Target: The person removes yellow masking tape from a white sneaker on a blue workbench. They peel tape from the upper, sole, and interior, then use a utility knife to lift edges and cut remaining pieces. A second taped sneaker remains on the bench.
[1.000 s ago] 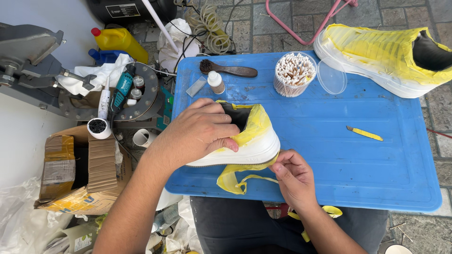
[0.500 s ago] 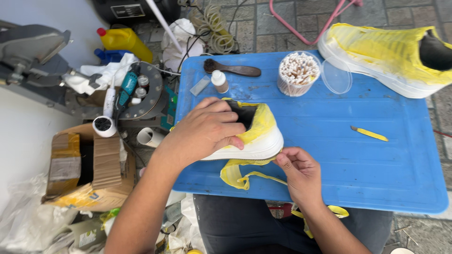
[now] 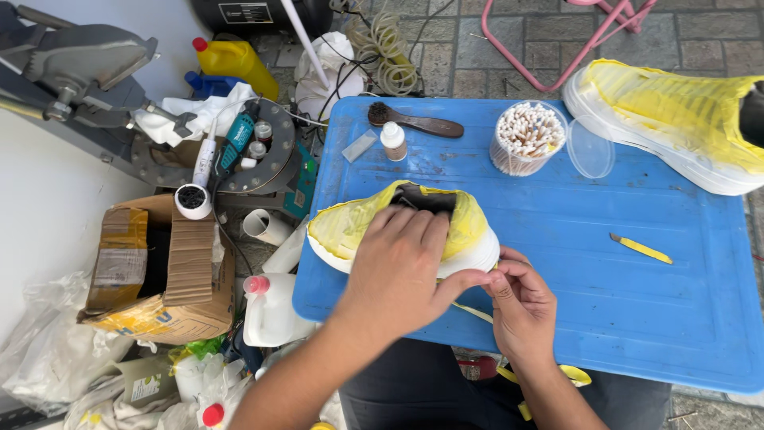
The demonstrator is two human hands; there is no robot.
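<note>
The left hand (image 3: pixel 402 267) lies palm-down, fingers spread forward; the right hand (image 3: pixel 521 306) pinches beside its thumb.

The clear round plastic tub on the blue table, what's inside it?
The clear round plastic tub is packed with upright cotton swabs, white tips up. Its bottom is hidden by them. Its clear lid lies beside it on the blue table.

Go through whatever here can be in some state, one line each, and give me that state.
Near shoe: on its side, wrapped in yellow tape.
Far shoe: taped yellow, sole bare.
Left hand: pressing on the near shoe.
Right hand: pinching at the sole edge.
Swab tub: open, full.
Lid: off, beside the tub.
Small bottle: capped, upright.
Cardboard box: open, crumpled.
</note>
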